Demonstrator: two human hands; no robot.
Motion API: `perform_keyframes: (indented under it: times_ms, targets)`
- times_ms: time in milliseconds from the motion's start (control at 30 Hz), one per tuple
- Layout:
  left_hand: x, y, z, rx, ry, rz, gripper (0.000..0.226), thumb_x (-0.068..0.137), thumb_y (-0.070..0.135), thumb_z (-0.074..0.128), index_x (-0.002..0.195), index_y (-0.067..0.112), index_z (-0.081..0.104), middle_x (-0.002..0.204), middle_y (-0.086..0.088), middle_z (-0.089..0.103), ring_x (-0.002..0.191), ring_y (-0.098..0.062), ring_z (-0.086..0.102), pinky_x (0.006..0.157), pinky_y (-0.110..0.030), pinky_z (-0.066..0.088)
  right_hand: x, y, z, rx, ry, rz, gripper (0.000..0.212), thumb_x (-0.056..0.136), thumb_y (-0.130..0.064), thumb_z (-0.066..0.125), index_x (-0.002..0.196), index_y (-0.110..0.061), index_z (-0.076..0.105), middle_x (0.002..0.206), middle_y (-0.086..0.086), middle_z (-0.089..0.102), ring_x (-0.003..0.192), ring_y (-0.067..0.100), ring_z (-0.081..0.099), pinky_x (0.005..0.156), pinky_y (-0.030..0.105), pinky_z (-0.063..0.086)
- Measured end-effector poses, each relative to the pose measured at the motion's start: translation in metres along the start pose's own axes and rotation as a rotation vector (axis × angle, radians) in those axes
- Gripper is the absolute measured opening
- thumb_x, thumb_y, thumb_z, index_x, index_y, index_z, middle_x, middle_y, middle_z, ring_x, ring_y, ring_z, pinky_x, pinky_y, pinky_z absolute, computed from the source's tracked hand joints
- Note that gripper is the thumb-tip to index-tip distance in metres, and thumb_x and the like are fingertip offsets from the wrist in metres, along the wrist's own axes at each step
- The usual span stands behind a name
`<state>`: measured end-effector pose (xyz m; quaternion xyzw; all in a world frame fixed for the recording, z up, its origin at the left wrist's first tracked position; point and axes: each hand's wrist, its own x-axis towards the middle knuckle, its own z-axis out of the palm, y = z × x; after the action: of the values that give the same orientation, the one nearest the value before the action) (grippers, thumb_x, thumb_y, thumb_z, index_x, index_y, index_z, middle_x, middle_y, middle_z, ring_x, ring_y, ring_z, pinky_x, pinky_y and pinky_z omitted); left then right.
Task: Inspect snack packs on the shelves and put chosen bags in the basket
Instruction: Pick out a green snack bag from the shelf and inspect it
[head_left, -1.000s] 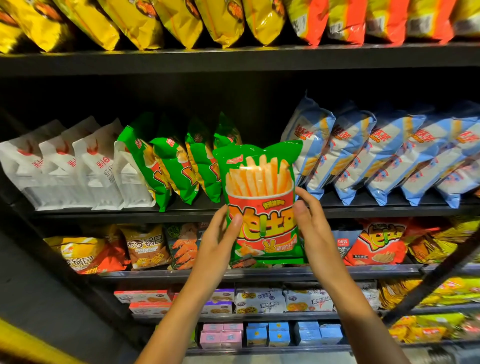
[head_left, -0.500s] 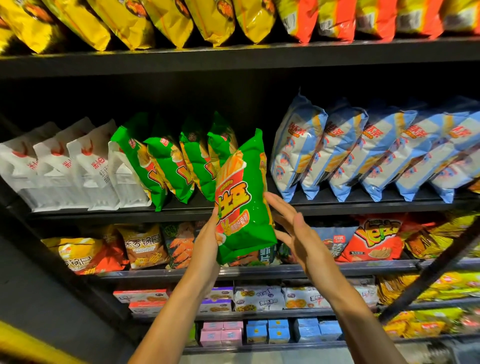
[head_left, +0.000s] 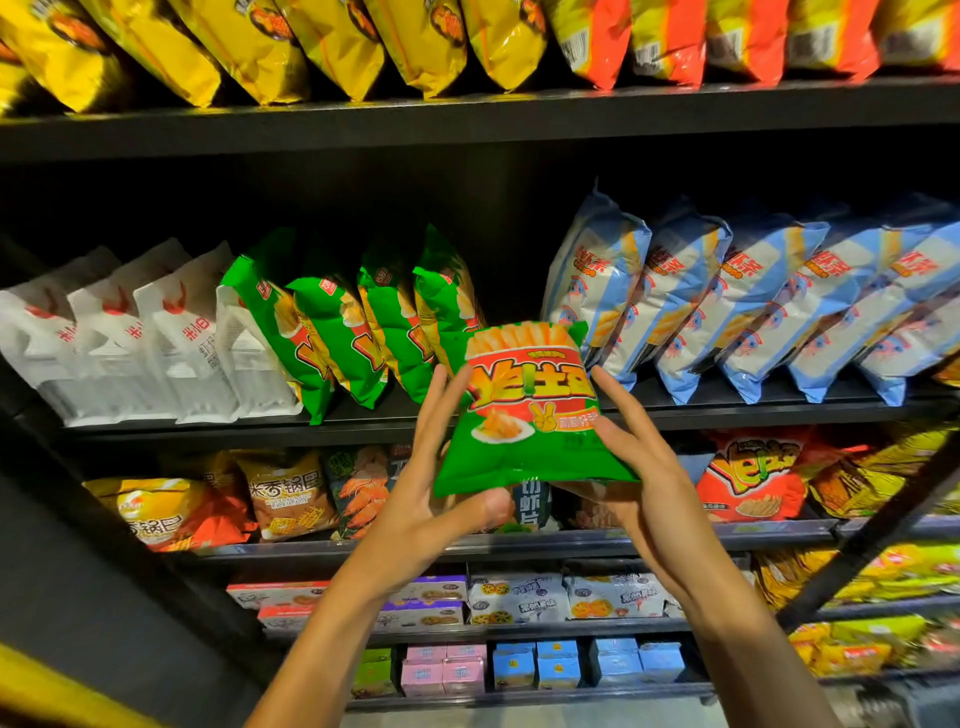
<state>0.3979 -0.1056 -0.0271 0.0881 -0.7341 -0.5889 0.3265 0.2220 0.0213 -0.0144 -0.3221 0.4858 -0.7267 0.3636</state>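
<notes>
Green fry bag (head_left: 524, 410), front showing, held between both hands

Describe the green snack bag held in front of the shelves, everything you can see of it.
The green snack bag is a glossy, puffed plastic pack with a red cup of fries, yellow characters and a small plate picture. Its printed front faces the camera, top tipped away. The left hand supports its lower left edge, the right hand its right side, fingers spread. It hangs before the shelves, touching none.
</notes>
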Motion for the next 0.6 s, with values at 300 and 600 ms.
perform_keyframes:
  times_ms: [300, 600]
  targets:
    - [0.005, 0.007, 0.0, 0.121, 0.035, 0.034, 0.052, 0.097, 0.036, 0.068, 0.147, 0.04, 0.052, 0.165, 0.021, 0.029, 0.153, -0.006, 0.028, 0.103, -0.036, 0.055, -0.004, -0.013, -0.013, -0.101, -0.136, 0.073, 0.051, 0.097, -0.043, 0.064, 0.146, -0.04, 0.054, 0.145, -0.013, 0.061, 0.131, 0.018, 0.061, 0.103, 0.048, 0.055]
    - [0.015, 0.005, -0.004, 0.187, 0.128, 0.015, 0.072, 0.079, 0.08, 0.061, 0.143, 0.046, 0.055, 0.151, 0.011, 0.052, 0.136, -0.026, 0.054, 0.092, -0.064, 0.055, -0.008, -0.022, -0.015, -0.125, -0.159, 0.023, 0.057, 0.086, -0.02, 0.068, 0.14, -0.036, 0.057, 0.147, -0.006, 0.059, 0.121, 0.022, 0.068, 0.086, 0.031, 0.061]
